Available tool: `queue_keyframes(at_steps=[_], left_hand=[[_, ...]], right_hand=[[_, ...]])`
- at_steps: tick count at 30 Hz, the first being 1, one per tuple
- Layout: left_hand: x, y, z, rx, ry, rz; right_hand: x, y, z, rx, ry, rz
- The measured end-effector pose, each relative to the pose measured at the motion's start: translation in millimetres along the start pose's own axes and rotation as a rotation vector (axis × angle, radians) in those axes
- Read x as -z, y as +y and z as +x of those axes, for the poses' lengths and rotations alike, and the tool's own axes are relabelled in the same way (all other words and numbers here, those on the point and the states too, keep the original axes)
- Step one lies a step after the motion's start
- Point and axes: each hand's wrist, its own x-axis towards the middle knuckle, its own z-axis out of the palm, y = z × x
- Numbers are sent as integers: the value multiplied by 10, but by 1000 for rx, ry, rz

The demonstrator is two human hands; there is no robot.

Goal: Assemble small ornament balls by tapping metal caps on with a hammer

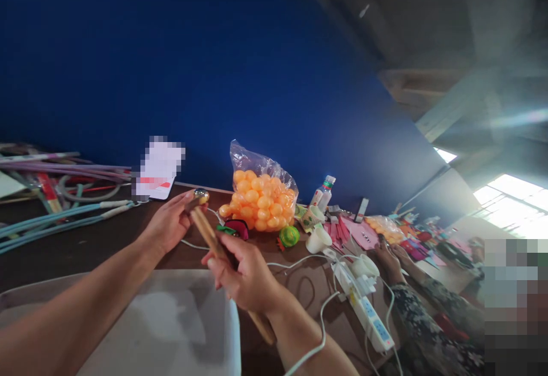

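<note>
With clock hours read from mid-view: between six and seven, right hand (pixel 246 273), fingers curled round one wooden stick (pixel 206 232) slanting up toward the other hand. At eight, left hand (pixel 173 220), thumb and fingertips pinching one shiny round piece (pixel 201 195), close by the stick's upper end. Cannot tell whether stick and piece touch or join.

For good handling, probably best to grip the stick firmly but with a loose wrist, hold the round piece steady, and keep the pinching fingertips out of the stick's path.

Now counting outward. Below the hands, between seven and eight, one pale tub (pixel 237 336). Between four and five, one power strip (pixel 372 322) and, past it, one white cup-like piece (pixel 318 240). Between five and six, one round green-and-yellow piece (pixel 290 235). Just below centre, one clear bag (pixel 274 166) of orange balls (pixel 263 202), too heaped for an exact count. At four, two hands of a co-worker (pixel 387 259). Between three and four, one bottle (pixel 323 194). At ten, one blue wall (pixel 149 51). Farthest, near three, two bright window openings (pixel 518 196).
</note>
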Motion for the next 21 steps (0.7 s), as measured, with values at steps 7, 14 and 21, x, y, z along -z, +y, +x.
queue_keyframes(at_steps=[7, 14, 21], left_hand=[[-52, 94, -27, 50, 50, -131], [-71, 122, -63, 124, 24, -114], [-61, 103, -55, 123, 34, -97]], right_hand=[[-176, -109, -203, 308, -409, -520], [-163, -190, -319, 463, -633, -714], [-182, 122, -446, 541, -722, -769]])
